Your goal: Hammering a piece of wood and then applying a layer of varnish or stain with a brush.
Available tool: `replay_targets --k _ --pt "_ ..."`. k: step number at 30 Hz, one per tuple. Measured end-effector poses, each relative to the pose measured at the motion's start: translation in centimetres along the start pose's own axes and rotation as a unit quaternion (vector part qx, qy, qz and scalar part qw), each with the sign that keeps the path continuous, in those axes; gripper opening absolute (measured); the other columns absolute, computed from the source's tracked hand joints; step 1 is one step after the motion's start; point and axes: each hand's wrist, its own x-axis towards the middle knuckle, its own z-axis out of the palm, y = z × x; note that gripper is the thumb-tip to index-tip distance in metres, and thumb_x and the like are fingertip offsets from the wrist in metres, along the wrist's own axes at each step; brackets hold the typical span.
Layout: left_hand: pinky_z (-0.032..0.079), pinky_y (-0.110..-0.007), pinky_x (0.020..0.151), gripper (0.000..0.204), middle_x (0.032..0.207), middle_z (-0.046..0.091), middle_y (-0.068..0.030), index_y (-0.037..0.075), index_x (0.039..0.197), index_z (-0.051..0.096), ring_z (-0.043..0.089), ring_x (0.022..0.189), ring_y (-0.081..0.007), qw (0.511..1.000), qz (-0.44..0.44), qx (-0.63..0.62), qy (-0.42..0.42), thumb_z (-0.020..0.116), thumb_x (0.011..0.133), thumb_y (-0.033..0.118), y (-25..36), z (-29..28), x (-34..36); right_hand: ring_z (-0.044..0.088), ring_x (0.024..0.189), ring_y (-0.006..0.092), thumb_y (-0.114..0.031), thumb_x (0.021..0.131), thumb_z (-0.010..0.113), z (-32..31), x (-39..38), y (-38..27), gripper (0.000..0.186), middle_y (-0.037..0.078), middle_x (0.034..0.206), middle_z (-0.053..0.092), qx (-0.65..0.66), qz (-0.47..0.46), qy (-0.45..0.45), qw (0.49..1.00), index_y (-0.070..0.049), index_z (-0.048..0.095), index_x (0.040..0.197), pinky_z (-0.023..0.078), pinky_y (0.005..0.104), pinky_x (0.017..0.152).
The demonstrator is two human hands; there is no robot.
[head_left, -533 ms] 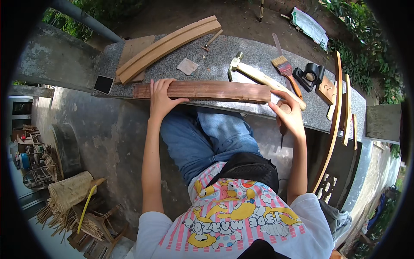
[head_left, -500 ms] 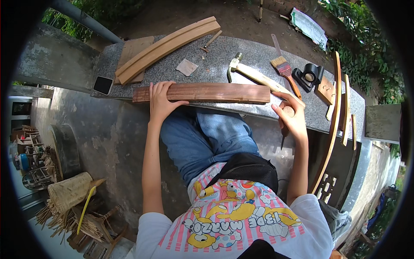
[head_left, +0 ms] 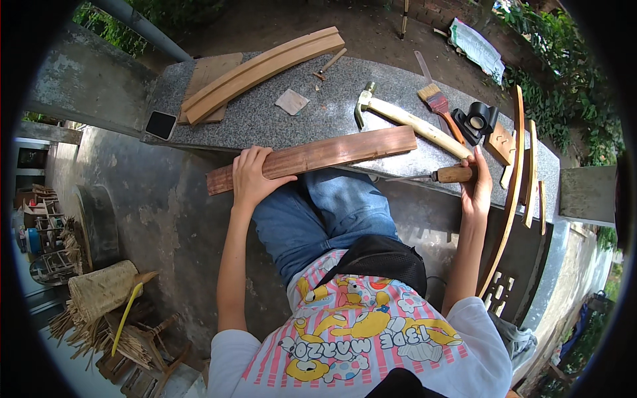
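My left hand (head_left: 255,176) grips a reddish-brown wooden board (head_left: 338,150) near its left end, which juts out past the granite bench's front edge over my jeans; the right end rests on the bench (head_left: 252,129). My right hand (head_left: 472,178) holds a wooden-handled chisel (head_left: 450,175) horizontally, its thin blade pointing left beneath the board's right part. Just behind it a claw hammer (head_left: 411,127) with a pale handle lies diagonally, next to a brush with an orange handle (head_left: 452,125).
A pale curved beam (head_left: 262,66), small mallet (head_left: 328,65), stone square (head_left: 292,101) and dark-screened device (head_left: 161,125) lie on the bench. Rightward are a black clamp-like tool (head_left: 478,124), a wooden block (head_left: 503,146) and several slender curved strips (head_left: 513,192). A straw bundle (head_left: 99,298) is low left.
The board's left end has swung toward me with my left hand, now hanging off the edge. My right hand has moved right, and the chisel turned from pointing down to pointing left.
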Motion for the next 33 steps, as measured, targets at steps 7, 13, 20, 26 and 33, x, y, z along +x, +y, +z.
replay_targets --k 7,13,20,26,33 --pt "0.041 -0.039 0.091 0.065 0.106 0.060 -0.0070 0.007 0.107 0.062 0.057 0.103 -0.0263 1.000 0.016 -0.014 -0.023 0.085 0.059 0.044 0.2 0.1 -0.1 0.062 0.098 0.0252 -0.011 0.082 0.076 -7.3 1.2 2.8 0.043 0.014 0.102 0.051 0.198 0.115 0.085 0.970 -0.005 0.039 0.101 0.050 0.0537 0.097" --pt "0.041 -0.041 0.094 0.059 0.115 0.061 -0.0080 0.007 0.113 0.061 0.058 0.108 -0.0266 0.999 0.041 0.006 -0.022 0.084 0.063 0.029 -1.0 2.0 -2.0 0.056 0.111 0.0379 -0.017 0.092 0.064 -9.2 0.3 5.8 0.035 0.018 0.106 0.046 0.217 0.111 0.131 0.961 0.002 0.040 0.109 0.047 0.0557 0.098" --pt "0.046 -0.039 0.084 0.057 0.104 0.067 -0.0077 0.006 0.108 0.063 0.064 0.092 -0.0275 0.994 0.086 -0.058 -0.024 0.086 0.060 0.027 0.2 0.3 -3.7 0.058 0.109 0.0393 -0.028 0.097 0.058 -8.9 0.2 6.3 0.043 0.027 0.110 0.058 0.063 0.024 0.061 0.996 0.006 0.042 0.117 0.048 0.0491 0.098" --pt "0.048 -0.038 0.074 0.057 0.094 0.066 -0.0077 0.005 0.105 0.063 0.064 0.085 -0.0276 0.998 0.039 -0.056 -0.008 0.088 0.057 0.024 3.2 -1.6 -8.7 0.055 0.112 0.0466 -0.031 0.098 0.054 -10.8 2.7 5.1 0.054 0.032 0.116 0.049 0.160 0.024 0.067 0.984 0.011 0.030 0.122 0.048 0.0534 0.099" --pt "0.048 -0.037 0.076 0.055 0.096 0.066 -0.0087 0.006 0.105 0.065 0.064 0.084 -0.0291 0.999 -0.041 -0.024 0.009 0.089 0.057 0.020 6.1 -4.3 -15.2 0.060 0.106 0.0438 -0.031 0.099 0.054 -10.6 4.6 5.7 0.050 0.033 0.113 0.054 0.114 -0.054 0.035 0.991 0.008 0.033 0.121 0.053 0.0501 0.093"
